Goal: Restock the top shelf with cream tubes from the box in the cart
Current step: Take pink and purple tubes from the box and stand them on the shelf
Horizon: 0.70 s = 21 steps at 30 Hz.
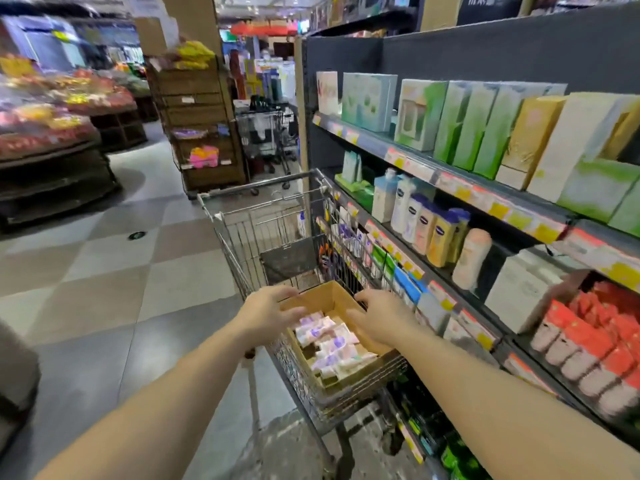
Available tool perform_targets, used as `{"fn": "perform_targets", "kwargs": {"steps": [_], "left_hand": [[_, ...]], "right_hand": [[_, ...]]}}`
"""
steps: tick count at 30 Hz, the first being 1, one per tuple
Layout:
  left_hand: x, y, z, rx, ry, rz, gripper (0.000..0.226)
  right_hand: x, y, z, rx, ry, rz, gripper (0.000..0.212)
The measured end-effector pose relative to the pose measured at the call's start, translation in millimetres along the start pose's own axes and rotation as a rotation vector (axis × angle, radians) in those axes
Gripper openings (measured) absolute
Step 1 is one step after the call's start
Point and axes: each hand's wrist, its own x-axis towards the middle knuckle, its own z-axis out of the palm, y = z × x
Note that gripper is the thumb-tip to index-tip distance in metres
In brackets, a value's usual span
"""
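Observation:
An open cardboard box (320, 297) sits in the near end of a wire shopping cart (249, 233). Several white and purple cream tubes (329, 344) lie loose inside it. My left hand (272, 311) reaches over the box's left edge with fingers spread, above the tubes. Over the box's right side hovers my right hand (379, 318), its fingers loosely bent, holding nothing. The top shelf (408, 161) on the right carries green, white and yellow cartons. The picture is blurred by motion.
Lower shelves on the right hold lotion bottles (429, 226), white boxes and red-capped items (595, 344). Wooden crate racks (204, 126) and another cart (266, 140) stand ahead. Produce displays (52, 126) fill the left, across a tiled aisle floor (114, 271).

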Motion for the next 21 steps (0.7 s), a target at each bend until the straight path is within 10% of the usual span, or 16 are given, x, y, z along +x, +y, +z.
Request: {"fn": "perform_targets", "kwargs": {"steps": [21], "left_hand": [[345,-119,163,0.054,-0.659,0.032,0.051]], "right_hand": [[258,95,120,0.177,-0.250,0.525,0.044]]}}
